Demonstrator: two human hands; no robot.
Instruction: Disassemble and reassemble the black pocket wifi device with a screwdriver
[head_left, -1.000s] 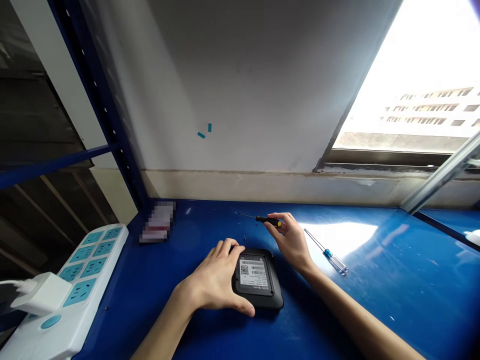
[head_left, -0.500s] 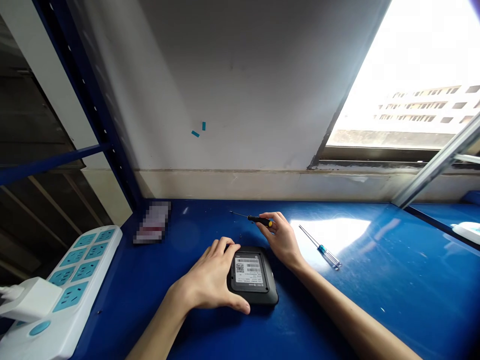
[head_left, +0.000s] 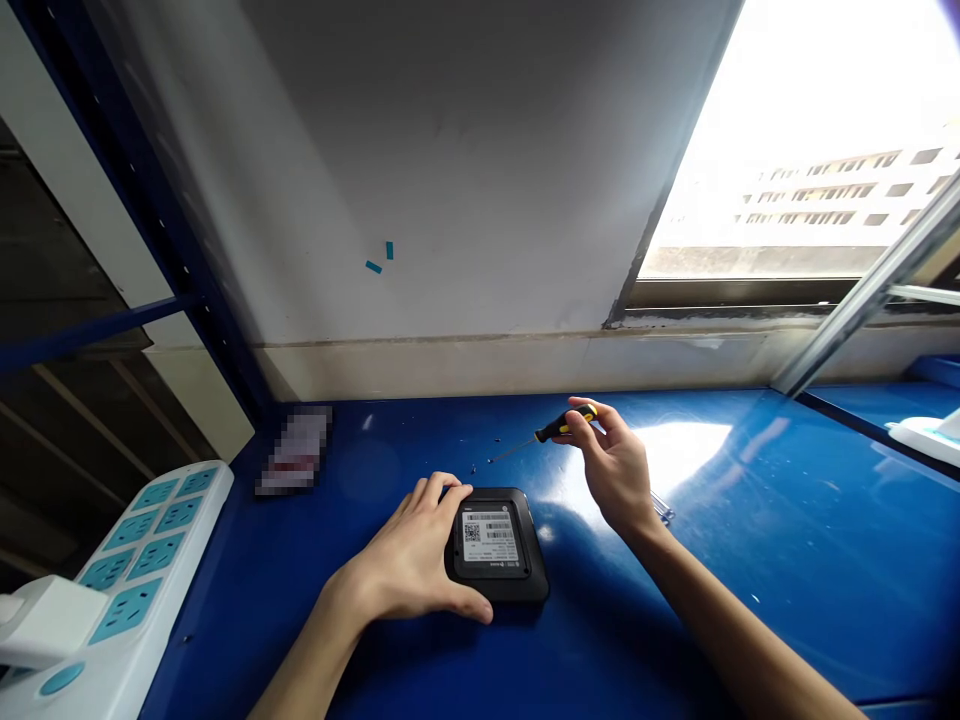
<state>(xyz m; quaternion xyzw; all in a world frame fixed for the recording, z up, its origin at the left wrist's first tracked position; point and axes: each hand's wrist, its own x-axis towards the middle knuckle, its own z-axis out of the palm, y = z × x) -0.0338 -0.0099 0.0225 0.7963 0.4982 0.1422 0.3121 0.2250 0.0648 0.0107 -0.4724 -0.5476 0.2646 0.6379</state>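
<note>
A flat black box-shaped device (head_left: 534,560) with rounded corners lies on the blue table, its white printed label facing up. My left hand (head_left: 412,560) grips its left side, thumb at the near edge and fingers at the far edge. In my right hand (head_left: 615,470) is a black and yellow screwdriver (head_left: 555,428), its thin shaft slanting down to the left. The tip is close to a tiny dark piece, likely a screw (head_left: 491,460); whether they touch I cannot tell. Other tiny screws (head_left: 473,469) lie near it, beyond the device.
Behind my right wrist, a second screwdriver with a clear handle (head_left: 663,508) is mostly hidden. A white power strip (head_left: 176,560) with a plugged-in adapter (head_left: 56,620) stands at the left. A blurred flat item (head_left: 296,450) lies at the back left, before the wall (head_left: 450,365).
My right hand has moved right, and the screwdriver's shaft now tilts down toward the small pieces on the table. My left hand stays on the device. The view has shifted slightly.
</note>
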